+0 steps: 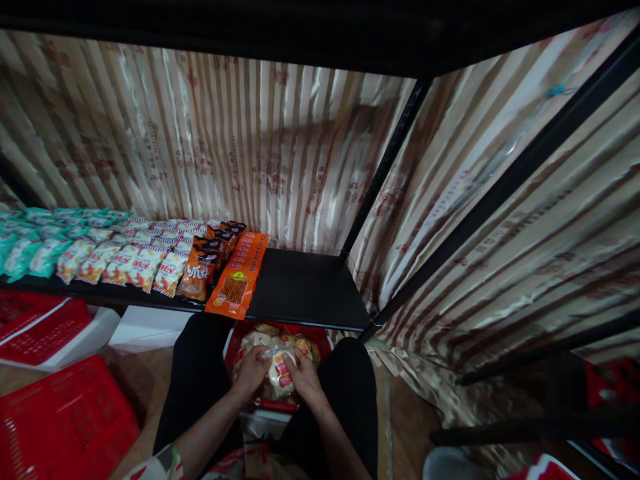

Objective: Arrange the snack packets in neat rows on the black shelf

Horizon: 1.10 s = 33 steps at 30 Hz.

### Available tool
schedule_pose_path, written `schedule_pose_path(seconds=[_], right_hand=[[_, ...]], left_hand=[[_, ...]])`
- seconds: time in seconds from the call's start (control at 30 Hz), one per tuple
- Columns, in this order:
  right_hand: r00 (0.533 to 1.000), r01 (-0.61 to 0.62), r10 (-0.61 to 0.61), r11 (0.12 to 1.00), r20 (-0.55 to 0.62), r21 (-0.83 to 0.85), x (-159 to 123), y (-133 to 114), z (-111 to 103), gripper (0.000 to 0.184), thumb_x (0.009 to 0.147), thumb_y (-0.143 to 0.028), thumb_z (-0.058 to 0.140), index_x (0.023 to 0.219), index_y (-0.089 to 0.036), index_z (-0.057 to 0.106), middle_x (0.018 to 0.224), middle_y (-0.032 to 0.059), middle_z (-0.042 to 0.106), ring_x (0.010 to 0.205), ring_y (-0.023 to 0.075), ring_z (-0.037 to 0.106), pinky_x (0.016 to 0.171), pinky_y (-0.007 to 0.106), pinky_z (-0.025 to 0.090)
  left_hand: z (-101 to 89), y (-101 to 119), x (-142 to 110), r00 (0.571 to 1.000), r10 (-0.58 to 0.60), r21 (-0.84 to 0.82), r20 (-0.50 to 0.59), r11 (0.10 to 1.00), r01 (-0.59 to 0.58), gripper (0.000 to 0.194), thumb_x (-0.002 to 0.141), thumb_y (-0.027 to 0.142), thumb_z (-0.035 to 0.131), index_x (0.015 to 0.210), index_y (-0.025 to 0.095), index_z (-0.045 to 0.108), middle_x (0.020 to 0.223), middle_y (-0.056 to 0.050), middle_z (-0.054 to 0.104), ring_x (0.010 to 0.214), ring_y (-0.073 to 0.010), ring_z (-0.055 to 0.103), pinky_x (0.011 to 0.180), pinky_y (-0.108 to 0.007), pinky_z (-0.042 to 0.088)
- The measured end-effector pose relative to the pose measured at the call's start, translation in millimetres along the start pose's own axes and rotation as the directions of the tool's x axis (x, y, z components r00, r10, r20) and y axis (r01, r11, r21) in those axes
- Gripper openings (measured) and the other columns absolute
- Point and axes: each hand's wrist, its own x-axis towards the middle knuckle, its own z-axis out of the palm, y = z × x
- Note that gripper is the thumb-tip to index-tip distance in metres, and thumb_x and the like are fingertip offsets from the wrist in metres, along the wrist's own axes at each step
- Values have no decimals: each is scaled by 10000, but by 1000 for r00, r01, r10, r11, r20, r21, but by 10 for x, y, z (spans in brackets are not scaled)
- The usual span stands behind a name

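Between my knees, my left hand (253,370) and my right hand (303,375) pinch a small clear snack packet (281,375) from its two sides. The packet has pale contents and a red and white label. Beneath it stands a red basket (325,339) holding several more wrapped snacks, partly hidden by my hands. On the black shelf (310,283) just beyond lies a flat orange snack bag (237,280). Left of that bag stand orange and black snack bags (200,267), then rows of white snack bags (143,267) and teal snack bags (47,253).
Red plastic baskets (70,420) and a white box (153,327) sit on the floor at left. Black shelf posts (385,173) rise at the right, with striped curtain (280,147) behind. An upper shelf (225,33) hangs overhead. More red items (610,393) appear at lower right.
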Motion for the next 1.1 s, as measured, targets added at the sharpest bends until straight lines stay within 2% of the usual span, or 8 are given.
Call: schedule_pose_path(seconds=[0.1,0.2,0.33,0.47,0.6,0.9,1.1], right_hand=[[1000,-3,6,991,-26,132,34,-86,-5,363,780,-536,473,868,-199,577,753,39,650,718,199,622,648,286,493],[995,3,23,964,-96,265,92,-215,-37,410,759,-589,503,825,-193,585,699,22,631,655,184,602,604,275,481],[980,-3,60,957,-187,291,237,-398,-100,433,754,-620,492,744,-194,565,619,-7,592,585,154,555,537,242,444],[972,-11,83,950,-220,311,442,-549,-123,426,776,-613,463,761,-195,540,600,-25,579,551,133,531,518,226,430],[961,-6,96,945,-260,328,643,-665,-119,440,761,-625,471,785,-192,544,610,-27,587,544,131,536,513,223,432],[984,11,67,899,-162,439,1002,-769,-286,393,760,-551,540,891,-181,559,698,-6,621,591,137,565,559,235,450],[994,-23,62,924,-89,382,1302,-660,-400,408,675,-570,621,763,-173,586,609,-8,601,552,138,543,536,239,427]], left_hand=[[31,107,20,999,16,-83,-31,996,-18,217,621,164,573,833,173,525,596,52,560,518,-110,526,528,-228,413],[57,251,78,998,55,-155,-26,986,-58,226,605,202,595,822,171,540,645,31,603,582,-123,564,583,-237,442],[93,439,214,997,71,-229,-23,970,-75,274,594,279,640,833,176,554,713,9,636,657,-140,600,624,-241,463],[133,643,344,999,46,-314,6,948,-42,394,630,365,651,948,170,526,675,22,620,589,-127,584,558,-235,452],[188,843,453,996,31,-371,87,929,3,386,622,450,669,837,149,557,695,-11,643,570,-125,586,535,-232,449],[323,1004,926,997,69,-336,-42,938,-79,403,595,532,648,726,163,553,594,34,580,521,-111,547,493,-222,440],[389,1077,1283,992,84,-260,-97,960,-107,328,661,486,601,715,164,565,586,24,592,511,-114,545,477,-214,422]])
